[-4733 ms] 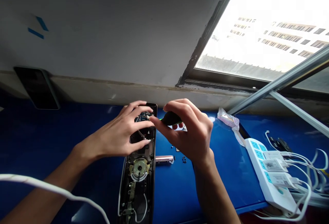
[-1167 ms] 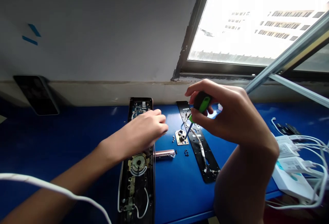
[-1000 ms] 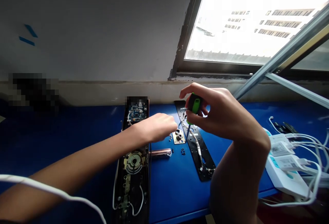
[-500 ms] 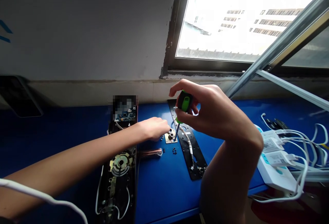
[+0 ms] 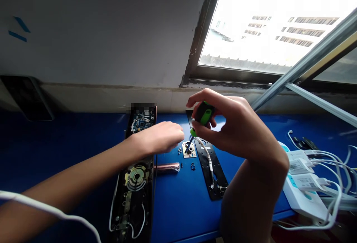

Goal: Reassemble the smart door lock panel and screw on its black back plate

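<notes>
My right hand (image 5: 231, 124) is closed around a screwdriver (image 5: 205, 114) with a green and black handle. Its shaft slants down to the left, and the tip is over a small square metal plate (image 5: 192, 154) with a raised centre part; whether it touches cannot be told. My left hand (image 5: 164, 137) hovers just left of the plate, fingers curled and thumb side hidden, so anything between the fingertips is out of sight. Small dark screws (image 5: 193, 166) lie below the plate, and a few tiny metal pieces (image 5: 179, 150) lie to its left.
A long black housing (image 5: 139, 202) with a circuit board lies under my left forearm. Beside it is a copper-coloured cylinder (image 5: 169, 167). A perforated black panel (image 5: 216, 174) with a white cable lies right of the plate. A power strip (image 5: 306, 198) with chargers occupies the right.
The screwdriver tip has shifted from the plate's right side to its left, and the shaft leans more. My left hand has drawn slightly away from the plate. The view has turned a little left.
</notes>
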The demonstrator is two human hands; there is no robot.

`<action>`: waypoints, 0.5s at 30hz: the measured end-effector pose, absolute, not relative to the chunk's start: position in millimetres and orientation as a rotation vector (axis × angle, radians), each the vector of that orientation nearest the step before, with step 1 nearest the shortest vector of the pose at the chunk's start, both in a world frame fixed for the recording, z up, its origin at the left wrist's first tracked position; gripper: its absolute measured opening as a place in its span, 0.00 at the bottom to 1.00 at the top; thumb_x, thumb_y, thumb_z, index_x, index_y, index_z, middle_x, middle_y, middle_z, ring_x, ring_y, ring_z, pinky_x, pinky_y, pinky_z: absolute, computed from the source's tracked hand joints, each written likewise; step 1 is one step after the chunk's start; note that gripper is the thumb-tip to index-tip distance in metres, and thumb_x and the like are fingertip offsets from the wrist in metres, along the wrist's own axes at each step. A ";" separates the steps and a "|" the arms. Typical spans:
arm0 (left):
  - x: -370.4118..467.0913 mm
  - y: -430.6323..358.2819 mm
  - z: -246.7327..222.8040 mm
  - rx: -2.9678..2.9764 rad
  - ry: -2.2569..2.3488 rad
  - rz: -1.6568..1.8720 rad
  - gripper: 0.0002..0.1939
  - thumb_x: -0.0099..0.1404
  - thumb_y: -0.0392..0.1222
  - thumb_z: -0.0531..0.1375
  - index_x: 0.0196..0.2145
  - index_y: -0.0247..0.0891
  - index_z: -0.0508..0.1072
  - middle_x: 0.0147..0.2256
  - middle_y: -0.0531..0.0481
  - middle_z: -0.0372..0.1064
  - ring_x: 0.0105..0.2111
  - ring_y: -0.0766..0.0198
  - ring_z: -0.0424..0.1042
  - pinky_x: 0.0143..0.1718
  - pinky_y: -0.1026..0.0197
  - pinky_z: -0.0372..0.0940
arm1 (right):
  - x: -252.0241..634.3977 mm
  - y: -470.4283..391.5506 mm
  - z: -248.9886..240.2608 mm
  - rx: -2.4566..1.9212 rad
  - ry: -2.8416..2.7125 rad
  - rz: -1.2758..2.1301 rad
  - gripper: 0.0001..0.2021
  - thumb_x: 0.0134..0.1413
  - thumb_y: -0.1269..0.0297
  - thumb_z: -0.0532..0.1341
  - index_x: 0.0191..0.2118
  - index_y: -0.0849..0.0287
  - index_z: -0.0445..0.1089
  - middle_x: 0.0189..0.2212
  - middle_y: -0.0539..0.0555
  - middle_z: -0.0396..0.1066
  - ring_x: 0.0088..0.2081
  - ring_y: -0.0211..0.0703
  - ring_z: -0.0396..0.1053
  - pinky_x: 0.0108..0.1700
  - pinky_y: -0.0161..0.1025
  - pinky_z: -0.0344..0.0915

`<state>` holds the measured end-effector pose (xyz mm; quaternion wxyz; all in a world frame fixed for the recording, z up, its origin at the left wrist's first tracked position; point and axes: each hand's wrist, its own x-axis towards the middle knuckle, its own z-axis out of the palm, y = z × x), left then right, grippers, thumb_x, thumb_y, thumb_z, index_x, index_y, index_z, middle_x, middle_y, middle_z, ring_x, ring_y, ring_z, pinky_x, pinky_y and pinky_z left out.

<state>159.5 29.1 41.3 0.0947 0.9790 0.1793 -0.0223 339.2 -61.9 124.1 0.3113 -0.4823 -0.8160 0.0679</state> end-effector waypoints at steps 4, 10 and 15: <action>114.4 27.0 61.1 2.882 0.473 0.241 0.08 0.70 0.32 0.59 0.33 0.37 0.76 0.38 0.47 0.73 0.39 0.58 0.72 0.38 0.58 0.63 | 325.1 -62.9 124.6 -1.176 -2.101 0.246 0.19 0.52 0.77 0.66 0.49 0.55 0.72 0.36 0.48 0.76 0.33 0.37 0.73 0.36 0.37 0.72; 43.2 32.5 64.5 2.729 0.690 0.674 0.09 0.74 0.39 0.59 0.45 0.40 0.81 0.45 0.47 0.75 0.41 0.62 0.75 0.43 0.61 0.68 | 286.2 -58.0 120.9 -0.987 -1.760 0.263 0.22 0.53 0.76 0.69 0.51 0.47 0.71 0.41 0.51 0.76 0.40 0.47 0.78 0.38 0.47 0.77; 7.9 38.5 58.3 2.665 0.817 0.721 0.10 0.74 0.41 0.59 0.47 0.40 0.81 0.45 0.48 0.77 0.42 0.62 0.76 0.45 0.61 0.69 | 249.6 -48.5 114.7 -0.836 -1.594 0.155 0.24 0.52 0.77 0.70 0.49 0.41 0.73 0.48 0.48 0.73 0.42 0.47 0.79 0.41 0.48 0.80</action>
